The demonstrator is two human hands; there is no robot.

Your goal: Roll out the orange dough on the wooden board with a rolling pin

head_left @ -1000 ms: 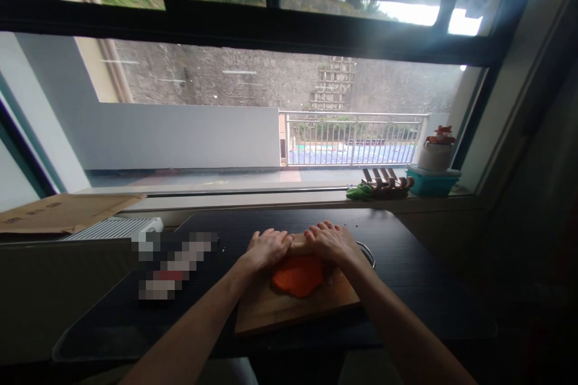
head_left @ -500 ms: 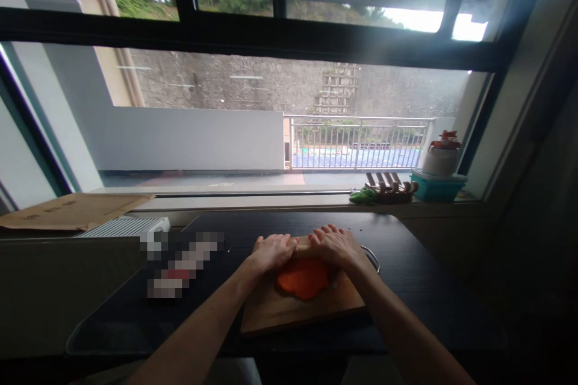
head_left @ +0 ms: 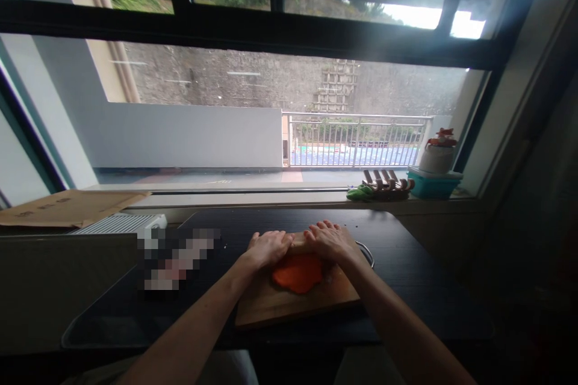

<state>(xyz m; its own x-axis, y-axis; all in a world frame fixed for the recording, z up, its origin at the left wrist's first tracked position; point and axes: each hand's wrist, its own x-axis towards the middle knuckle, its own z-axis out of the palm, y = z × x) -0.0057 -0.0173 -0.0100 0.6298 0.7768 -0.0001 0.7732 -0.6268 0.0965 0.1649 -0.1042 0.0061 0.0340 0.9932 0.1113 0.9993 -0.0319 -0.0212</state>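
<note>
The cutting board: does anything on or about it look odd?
The board sits askew to the table, its near edge slanting. Pale marks beside the orange sheet are too blurred to identify; no clear damage shows.

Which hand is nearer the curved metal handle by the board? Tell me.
Right. The right hand is just left of the handle; the left hand is farther off, toward the left side of the board.

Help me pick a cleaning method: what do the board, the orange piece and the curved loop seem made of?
Board: probably wood, dull finish; tan-brown, uneven tone.
Orange piece: perhaps dough or clay, matte; flat, with a wavy edge.
Curved loop: likely metal, shiny; bright highlights along its curve.
</note>
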